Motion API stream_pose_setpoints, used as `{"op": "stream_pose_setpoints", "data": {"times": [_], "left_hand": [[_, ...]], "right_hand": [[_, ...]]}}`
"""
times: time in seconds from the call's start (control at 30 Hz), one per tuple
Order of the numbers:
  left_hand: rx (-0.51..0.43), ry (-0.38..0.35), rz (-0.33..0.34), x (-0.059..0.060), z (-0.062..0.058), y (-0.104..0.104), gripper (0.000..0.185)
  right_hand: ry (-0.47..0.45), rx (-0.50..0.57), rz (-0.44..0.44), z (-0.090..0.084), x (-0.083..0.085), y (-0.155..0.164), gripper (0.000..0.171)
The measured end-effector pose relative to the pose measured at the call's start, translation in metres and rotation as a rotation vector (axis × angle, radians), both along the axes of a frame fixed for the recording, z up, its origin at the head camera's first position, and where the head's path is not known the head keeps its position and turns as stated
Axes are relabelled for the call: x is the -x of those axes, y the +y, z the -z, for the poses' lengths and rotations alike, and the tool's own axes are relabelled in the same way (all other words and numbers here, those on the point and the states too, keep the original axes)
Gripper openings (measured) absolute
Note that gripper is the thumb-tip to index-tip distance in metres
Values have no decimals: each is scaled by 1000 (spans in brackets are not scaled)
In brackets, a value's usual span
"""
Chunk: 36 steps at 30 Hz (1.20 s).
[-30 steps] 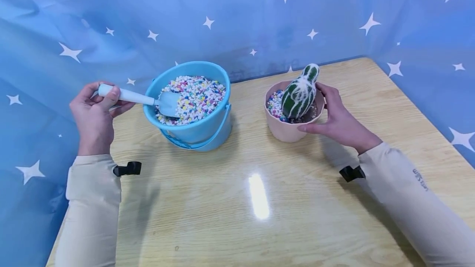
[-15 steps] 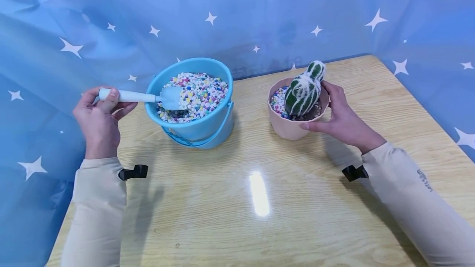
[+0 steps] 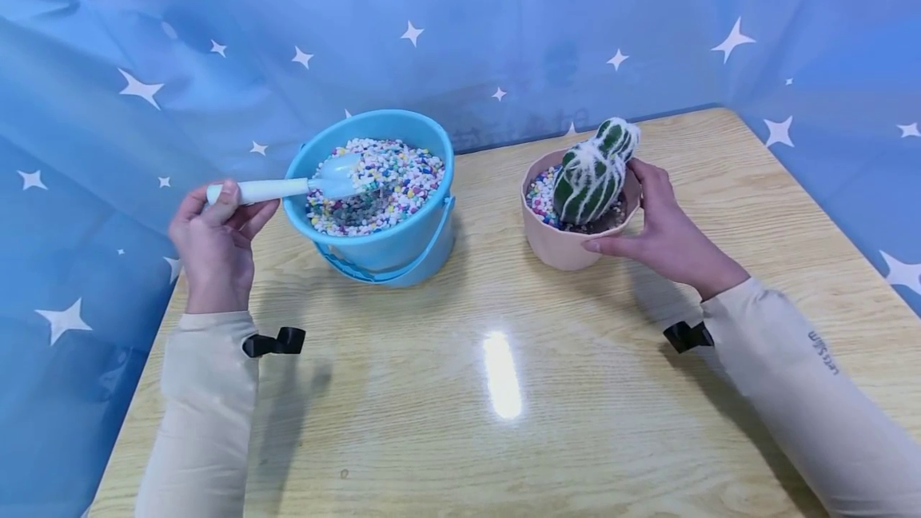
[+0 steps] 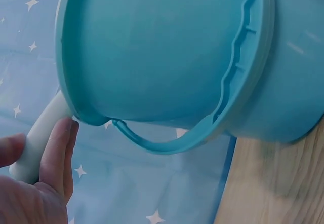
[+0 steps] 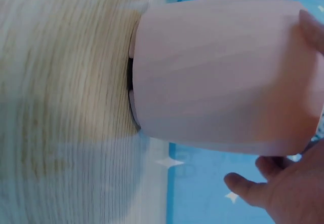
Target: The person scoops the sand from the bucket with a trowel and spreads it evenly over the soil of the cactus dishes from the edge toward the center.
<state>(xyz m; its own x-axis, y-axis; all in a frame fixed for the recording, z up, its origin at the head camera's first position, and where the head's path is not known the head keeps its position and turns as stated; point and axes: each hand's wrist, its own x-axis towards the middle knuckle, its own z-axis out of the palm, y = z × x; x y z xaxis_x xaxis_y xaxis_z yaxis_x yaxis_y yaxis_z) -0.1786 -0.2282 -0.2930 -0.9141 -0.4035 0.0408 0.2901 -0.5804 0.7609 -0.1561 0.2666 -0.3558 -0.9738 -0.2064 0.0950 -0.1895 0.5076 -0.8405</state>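
Left hand (image 3: 216, 242) fingers grasping small pale-blue plastic scoop (image 3: 302, 185) over round blue plastic bucket (image 3: 374, 242), centre-left; right hand (image 3: 662, 234) cupping pink pot (image 3: 557, 246); tilt risks spilling coloured pebbles (image 3: 388, 182) onto bench (image 3: 504, 422).

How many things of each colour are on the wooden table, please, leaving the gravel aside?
Blue: 2, the bucket and the scoop gripped by the left hand.
Pink: 1, the pot steadied by the right hand.
Green and white: 1, the cactus.
Total: 4.
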Motion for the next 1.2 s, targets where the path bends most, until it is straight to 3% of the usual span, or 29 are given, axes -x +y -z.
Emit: {"op": "stream_pose_setpoints", "data": {"times": [0.2, 0.47, 0.87, 1.07, 1.2], "left_hand": [[-16, 2, -13, -1, 2, 3, 11], [-31, 47, -9, -3, -2, 9, 12], [17, 74, 63, -6, -19, 39, 9], [56, 96, 110, 0, -26, 58, 10], [100, 102, 146, 4, -30, 71, 12]], "right_hand": [[-20, 24, -19, -1, 0, 0, 114], [7, -11, 22, -1, 0, -3, 112], [-3, 12, 3, -1, 3, -3, 113], [51, -22, 21, 0, 2, -7, 113], [34, -9, 16, -2, 1, -6, 115]]}}
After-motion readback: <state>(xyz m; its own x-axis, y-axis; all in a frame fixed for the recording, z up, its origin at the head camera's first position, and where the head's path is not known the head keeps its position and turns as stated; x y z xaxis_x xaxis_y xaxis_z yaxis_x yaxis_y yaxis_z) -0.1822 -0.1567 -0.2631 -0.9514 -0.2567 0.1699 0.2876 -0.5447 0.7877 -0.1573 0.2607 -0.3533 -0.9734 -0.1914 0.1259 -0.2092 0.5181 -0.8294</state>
